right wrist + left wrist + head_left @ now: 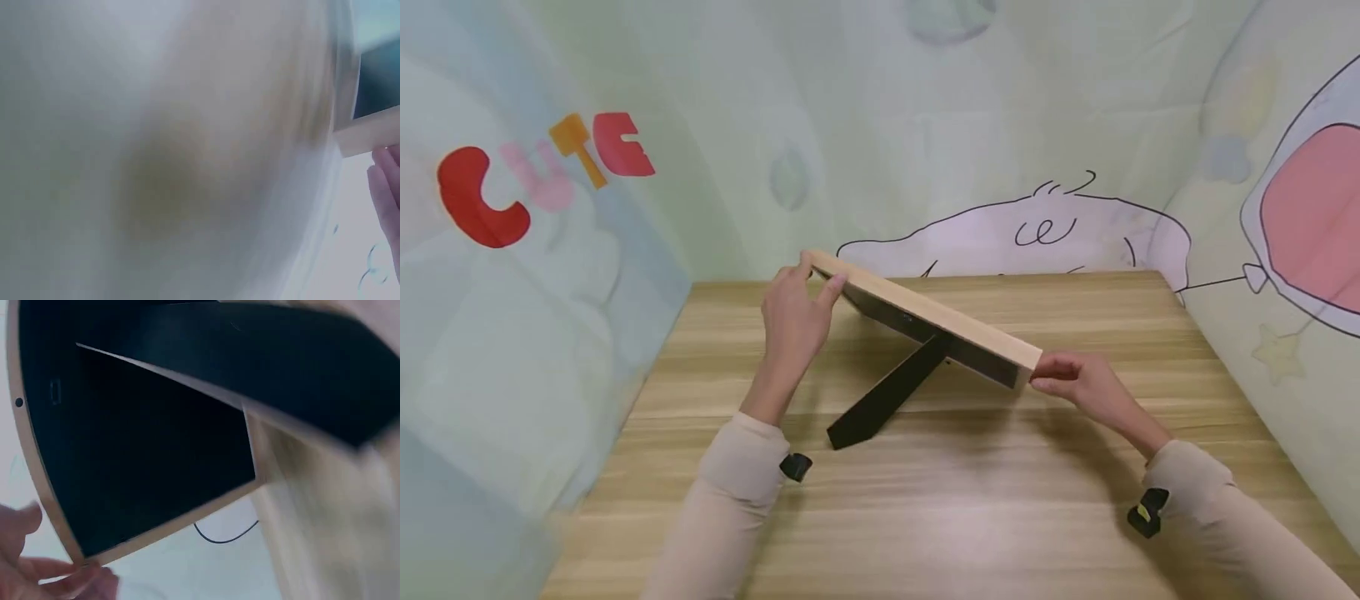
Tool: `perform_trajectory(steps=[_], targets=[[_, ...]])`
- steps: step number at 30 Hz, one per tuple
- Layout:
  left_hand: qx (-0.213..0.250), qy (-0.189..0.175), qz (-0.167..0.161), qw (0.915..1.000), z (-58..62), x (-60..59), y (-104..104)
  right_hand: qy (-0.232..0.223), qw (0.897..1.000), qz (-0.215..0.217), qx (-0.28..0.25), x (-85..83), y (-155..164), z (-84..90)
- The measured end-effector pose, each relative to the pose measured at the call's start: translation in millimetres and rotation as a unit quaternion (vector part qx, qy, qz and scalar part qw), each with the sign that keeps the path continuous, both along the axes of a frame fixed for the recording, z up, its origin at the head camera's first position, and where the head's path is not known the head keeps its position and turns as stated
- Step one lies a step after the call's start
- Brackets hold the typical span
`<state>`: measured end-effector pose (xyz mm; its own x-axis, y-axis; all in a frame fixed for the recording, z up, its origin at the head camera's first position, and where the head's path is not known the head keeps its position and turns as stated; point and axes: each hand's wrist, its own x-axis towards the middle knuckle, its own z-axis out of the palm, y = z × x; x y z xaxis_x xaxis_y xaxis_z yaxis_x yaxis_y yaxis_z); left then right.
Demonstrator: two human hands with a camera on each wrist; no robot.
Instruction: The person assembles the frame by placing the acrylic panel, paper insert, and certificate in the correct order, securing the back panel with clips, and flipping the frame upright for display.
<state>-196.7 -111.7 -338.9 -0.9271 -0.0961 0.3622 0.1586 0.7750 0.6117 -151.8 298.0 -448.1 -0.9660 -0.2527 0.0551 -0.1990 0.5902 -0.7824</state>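
Note:
A picture frame (925, 307) with a pale wooden border and a dark backing (156, 444) is held tilted above the table, its left end higher than its right. From the backing a black easel stand (887, 396) juts out toward me. My left hand (797, 312) grips the upper left corner, the thumb on the near side. At the lower right end, my right hand (1086, 385) holds the corner between thumb and fingers; the right wrist view shows its fingers (386, 187) against the wooden edge. The front of the frame is hidden from me.
Below lies a wood-grain table (970, 517). Printed cloth (715, 125) hangs behind and along both sides, with coloured letters on the left and a balloon drawing on the right. Small black devices (795, 467) sit at both wrists.

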Motion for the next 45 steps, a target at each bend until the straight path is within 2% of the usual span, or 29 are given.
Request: perform_trajectory(steps=[2,5,8,11,14,16,17,20,22,24,26,28,30,33,37,40,41,43,45], targets=[[-0.002,-0.039,-0.018,0.9991,5.3,-12.8,1.6,0.033,0.999,0.014,0.006,18.1,-12.9,-2.2],[0.015,-0.063,-0.032,0.9974,14.6,-28.1,8.1,0.101,0.994,0.037,0.029,46.4,-35.9,-5.2],[0.044,-0.080,-0.048,0.9947,22.4,-39.5,19.9,0.171,0.982,0.072,0.036,73.4,-63.0,-9.0],[0.050,-0.096,-0.073,0.9915,26.7,-47.0,34.0,0.229,0.967,0.113,0.019,95.2,-93.5,-13.3],[0.042,-0.100,-0.102,0.9889,28.5,-50.1,45.3,0.258,0.955,0.149,-0.008,108.0,-121.0,-16.7],[0.028,-0.099,-0.119,0.9876,30.2,-47.0,46.8,0.249,0.953,0.170,-0.024,109.6,-132.4,-17.3],[0.023,-0.096,-0.123,0.9875,31.3,-42.9,45.2,0.233,0.956,0.175,-0.031,107.9,-135.0,-16.5],[-0.005,-0.076,-0.120,0.9898,34.9,-18.1,36.7,0.164,0.974,0.149,-0.035,89.8,-127.0,-10.0],[-0.015,-0.052,-0.106,0.9929,35.8,8.3,31.8,0.097,0.990,0.096,-0.036,66.2,-112.6,-1.7],[-0.030,-0.016,-0.087,0.9956,34.4,39.9,29.9,0.036,0.998,0.036,-0.037,33.1,-96.2,7.4],[-0.038,0.026,-0.068,0.9966,30.1,72.8,32.8,-0.015,0.998,-0.014,-0.058,-4.5,-80.8,14.9],[-0.037,0.075,-0.052,0.9951,22.0,102.5,37.7,-0.037,0.995,-0.050,-0.082,-41.7,-67.5,18.9],[-0.035,0.122,-0.039,0.9912,11.9,127.8,43.3,-0.036,0.991,-0.068,-0.109,-74.3,-57.3,19.6],[-0.019,0.188,-0.026,0.9817,-4.9,157.7,47.2,-0.018,0.987,-0.079,-0.138,-109.7,-54.8,16.7],[-0.009,0.280,-0.009,0.9598,-21.5,182.3,50.6,-0.013,0.982,-0.066,-0.175,-136.3,-68.8,12.4],[0.001,0.332,-0.002,0.9433,-28.9,192.2,50.3,-0.049,0.984,-0.035,-0.167,-146.5,-85.1,9.9],[0.004,0.338,-0.002,0.9413,-30.3,194.3,49.8,-0.064,0.985,-0.023,-0.160,-148.5,-89.2,8.9],[0.010,0.334,0.000,0.9426,-32.8,196.4,48.0,-0.092,0.986,-0.002,-0.139,-150.0,-93.3,6.4],[0.018,0.318,0.008,0.9479,-34.0,195.3,44.8,-0.105,0.988,0.008,-0.116,-150.5,-92.2,2.9]])
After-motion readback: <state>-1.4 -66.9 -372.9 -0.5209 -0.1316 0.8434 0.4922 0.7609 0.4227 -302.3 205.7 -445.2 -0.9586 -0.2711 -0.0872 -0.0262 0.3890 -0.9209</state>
